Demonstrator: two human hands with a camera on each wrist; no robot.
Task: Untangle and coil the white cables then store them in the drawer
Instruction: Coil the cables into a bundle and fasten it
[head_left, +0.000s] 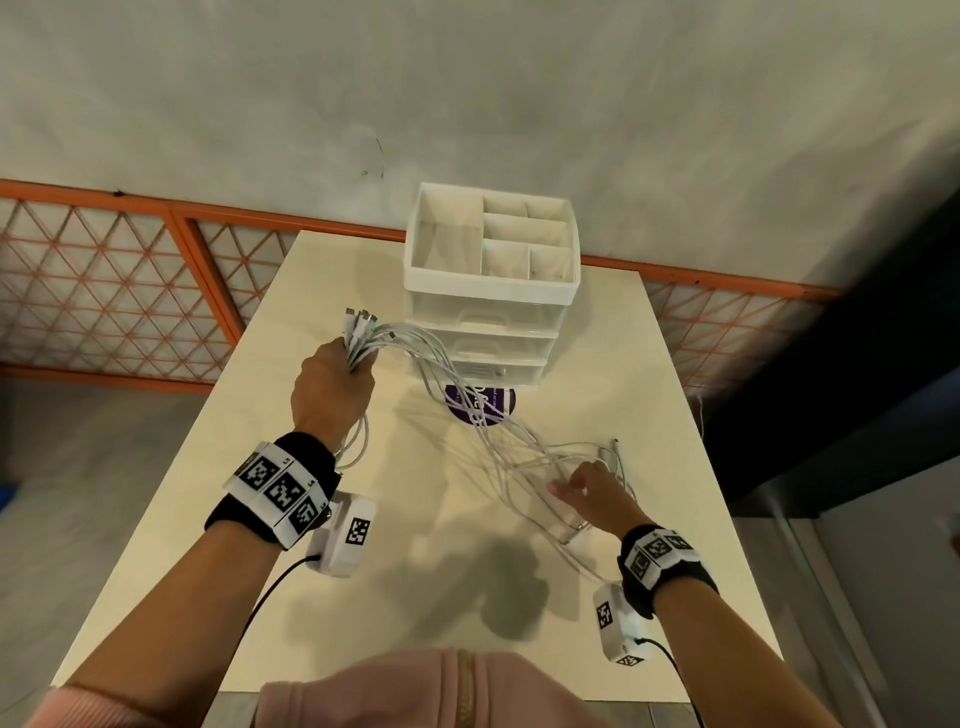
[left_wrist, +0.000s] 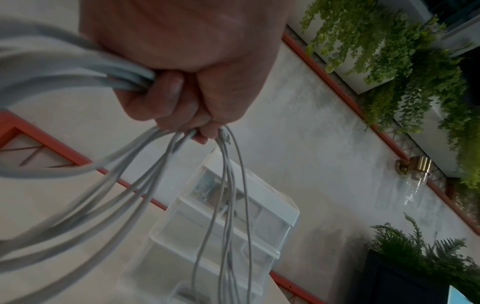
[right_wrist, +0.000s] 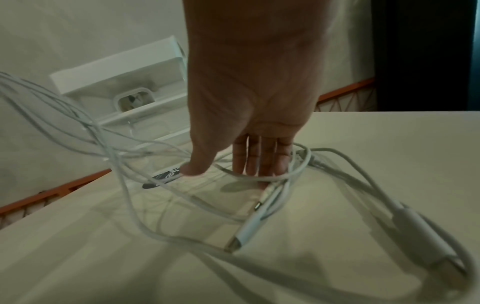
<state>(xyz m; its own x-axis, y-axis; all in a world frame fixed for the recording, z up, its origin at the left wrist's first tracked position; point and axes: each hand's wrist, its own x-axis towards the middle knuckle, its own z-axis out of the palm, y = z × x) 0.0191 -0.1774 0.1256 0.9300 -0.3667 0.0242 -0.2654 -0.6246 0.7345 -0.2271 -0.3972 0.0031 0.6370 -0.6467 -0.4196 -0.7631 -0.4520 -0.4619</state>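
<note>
Left hand (head_left: 332, 387) fists the white cables (head_left: 457, 395) near their plugs; strands trail rightward to the right hand (head_left: 597, 499), whose straight fingers (right_wrist: 259, 160) reach into the loose loops on the tabletop (head_left: 675, 364).

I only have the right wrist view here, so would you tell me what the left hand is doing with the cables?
Observer: The left hand grips a bunch of white cables in a fist, connector ends sticking up above it.
Operator: Thanks. Are any drawers open yet?
Observer: In the head view all three drawers of the drawer unit look closed.
Operator: And is the top of that unit in use?
Observer: Its top tray has several compartments, and none appears to hold anything.
</note>
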